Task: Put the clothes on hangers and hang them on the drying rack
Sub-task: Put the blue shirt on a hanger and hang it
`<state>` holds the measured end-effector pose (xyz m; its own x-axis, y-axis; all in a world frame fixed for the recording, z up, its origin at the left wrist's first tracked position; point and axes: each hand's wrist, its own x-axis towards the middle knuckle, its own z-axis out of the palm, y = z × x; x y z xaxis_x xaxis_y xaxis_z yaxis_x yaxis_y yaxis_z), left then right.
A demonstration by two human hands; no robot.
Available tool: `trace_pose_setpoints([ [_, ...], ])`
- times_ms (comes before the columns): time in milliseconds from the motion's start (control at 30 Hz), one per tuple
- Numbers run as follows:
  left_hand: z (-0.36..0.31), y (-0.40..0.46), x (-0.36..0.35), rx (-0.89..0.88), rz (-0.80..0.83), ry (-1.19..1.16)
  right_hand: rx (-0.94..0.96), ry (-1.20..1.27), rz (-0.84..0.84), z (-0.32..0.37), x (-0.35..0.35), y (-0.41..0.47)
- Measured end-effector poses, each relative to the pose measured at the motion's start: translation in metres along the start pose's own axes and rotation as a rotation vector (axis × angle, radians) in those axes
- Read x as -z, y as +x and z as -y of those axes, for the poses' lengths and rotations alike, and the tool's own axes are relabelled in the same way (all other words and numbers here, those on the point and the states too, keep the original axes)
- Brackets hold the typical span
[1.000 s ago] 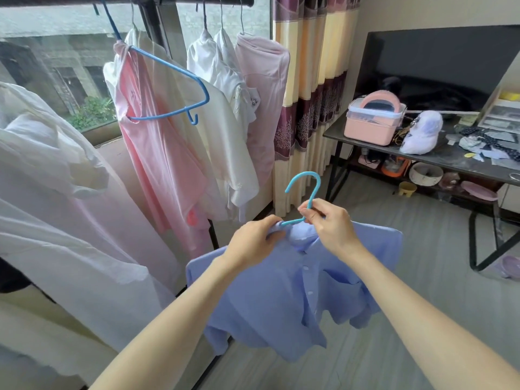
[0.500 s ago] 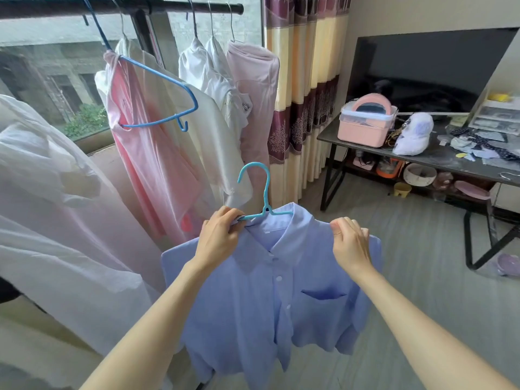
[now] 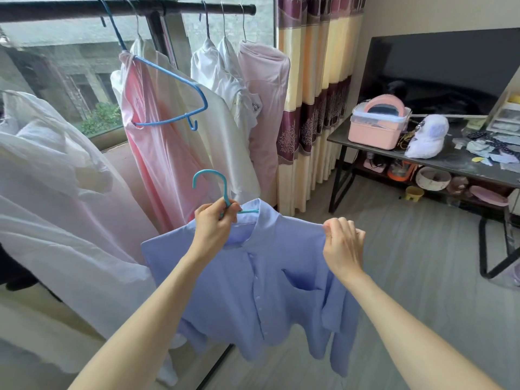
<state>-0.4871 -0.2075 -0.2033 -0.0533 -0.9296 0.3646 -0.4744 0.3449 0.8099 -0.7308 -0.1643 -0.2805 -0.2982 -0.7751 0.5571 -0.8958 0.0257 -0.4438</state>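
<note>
**Nearly there: blue shirt hangered, not yet on the rack**

Already several garments hang on the rack (image 3: 126, 8). My left hand (image 3: 215, 225) grips the hanger (image 3: 222, 192) neck; my right hand (image 3: 342, 239) pinches the shirt (image 3: 261, 277) shoulder, well below the rail. Hooking it up remains.

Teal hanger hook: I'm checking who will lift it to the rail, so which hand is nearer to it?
Left. The left hand grips the teal hanger just below its hook; the right hand pinches the blue shirt at its shoulder, off to the right.

Hanger (image 3: 209, 182) shoulders hidden inside shirt (image 3: 253, 291)
</note>
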Motion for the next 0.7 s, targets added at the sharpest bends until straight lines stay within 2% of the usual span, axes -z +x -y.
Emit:
trace_pose_setpoints([
  [267, -0.003, 0.002, 0.008, 0.020, -0.004, 0.003, -0.168, 0.187, 0.078, 0.001, -0.002, 0.007],
  [333, -0.003, 0.000, 0.010, 0.022, -0.006, 0.035, -0.303, 0.273, 0.088, 0.000, -0.002, 0.007],
  [433, 0.001, 0.000, 0.013, 0.044, 0.002, 0.088, -0.436, 0.181, 0.097, 0.004, -0.004, 0.010],
  [567, 0.001, 0.002, 0.012, 0.087, -0.010, 0.089, -0.066, 0.295, -0.128, 0.057, 0.007, 0.016],
  [633, -0.002, 0.003, 0.011, 0.102, -0.043, 0.076, -0.086, 0.408, 0.030, 0.086, 0.010, 0.010],
  [700, -0.004, 0.005, 0.012, 0.127, -0.072, 0.051, -0.275, 0.459, 0.340, 0.099, 0.007, 0.003],
])
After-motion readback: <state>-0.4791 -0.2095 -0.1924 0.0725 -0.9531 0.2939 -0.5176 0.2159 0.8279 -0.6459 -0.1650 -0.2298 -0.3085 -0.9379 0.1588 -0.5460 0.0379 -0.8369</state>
